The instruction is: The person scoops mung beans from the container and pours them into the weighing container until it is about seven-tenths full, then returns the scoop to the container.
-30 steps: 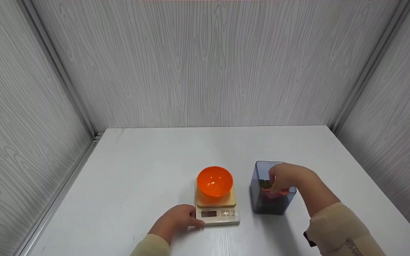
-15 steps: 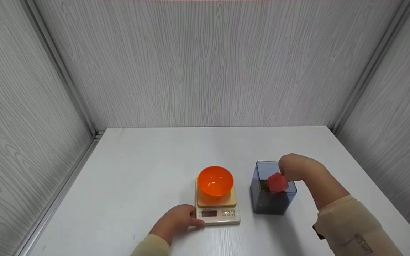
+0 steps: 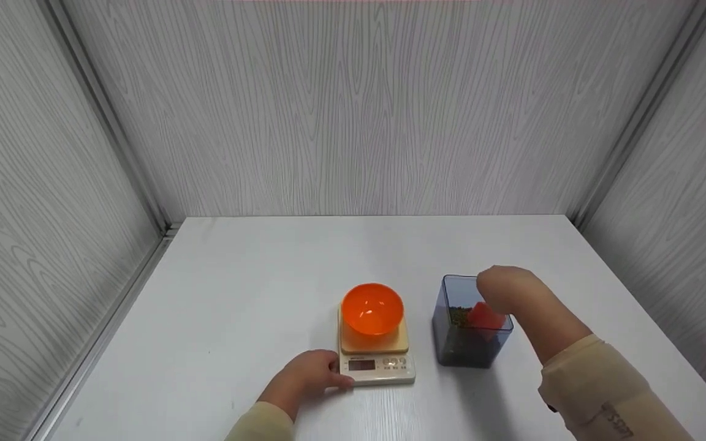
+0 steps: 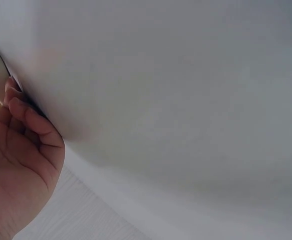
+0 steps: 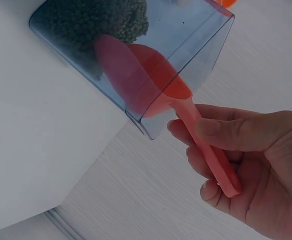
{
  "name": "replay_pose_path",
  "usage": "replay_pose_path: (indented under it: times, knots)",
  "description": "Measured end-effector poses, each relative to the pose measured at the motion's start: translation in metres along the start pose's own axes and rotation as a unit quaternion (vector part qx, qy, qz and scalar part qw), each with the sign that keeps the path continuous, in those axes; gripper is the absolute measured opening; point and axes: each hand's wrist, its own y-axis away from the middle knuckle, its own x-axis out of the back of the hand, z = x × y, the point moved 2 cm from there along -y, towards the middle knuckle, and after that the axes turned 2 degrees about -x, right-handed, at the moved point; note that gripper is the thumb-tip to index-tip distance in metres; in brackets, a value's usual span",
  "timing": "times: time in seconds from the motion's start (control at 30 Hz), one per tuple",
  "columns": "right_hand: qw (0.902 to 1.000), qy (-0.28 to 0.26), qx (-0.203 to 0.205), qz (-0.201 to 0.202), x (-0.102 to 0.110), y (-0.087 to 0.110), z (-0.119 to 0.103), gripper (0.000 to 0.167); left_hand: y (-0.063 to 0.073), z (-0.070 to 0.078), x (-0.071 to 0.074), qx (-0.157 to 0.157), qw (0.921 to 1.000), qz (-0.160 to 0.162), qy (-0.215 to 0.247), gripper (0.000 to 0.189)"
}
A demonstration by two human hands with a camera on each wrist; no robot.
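Observation:
An orange bowl [image 3: 372,308] sits on a small kitchen scale [image 3: 380,362]. My left hand [image 3: 307,378] holds the scale's front left corner, thumb along its front edge; in the left wrist view the curled fingers [image 4: 29,121] touch its side. To the right stands a clear blue container [image 3: 471,343] [image 5: 196,35] with dark green beans [image 5: 110,20] at the bottom. My right hand [image 3: 502,288] [image 5: 246,160] pinches the handle of a red scoop [image 3: 485,316] [image 5: 158,80], whose bowl is inside the container, above the beans.
Everything rests on a white table [image 3: 255,288] closed in by grey wood-grain walls at the back and both sides. A metal rail [image 3: 105,331] runs along the table's left edge.
My right hand lifted the scoop from deep in the container up to its rim, then tipped it back down inside. The left hand and the scale stayed put.

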Motion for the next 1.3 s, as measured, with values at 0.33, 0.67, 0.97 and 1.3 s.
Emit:
replay_pose_path:
  times: [0.33, 0.67, 0.97, 1.3]
  knots:
    - [0.9998, 0.007, -0.021, 0.002, -0.02, -0.01, -0.004, 0.009, 0.002, 0.001, 0.0, -0.004, 1.0, -0.003, -0.007, 0.037]
    - [0.9983, -0.05, -0.022, 0.021, -0.031, -0.016, -0.004, 0.012, 0.0, -0.001, -0.001, -0.013, 0.9998, 0.004, -0.014, 0.039]
    - [0.9963, -0.083, -0.024, 0.008, -0.041, -0.021, -0.008, 0.018, 0.0, 0.002, -0.001, -0.015, 0.9997, 0.004, -0.021, 0.038]
    - [0.9973, -0.07, 0.02, 0.005, -0.042, -0.024, -0.005, 0.009, -0.003, -0.001, -0.001, -0.011, 0.9998, 0.002, -0.018, 0.038]
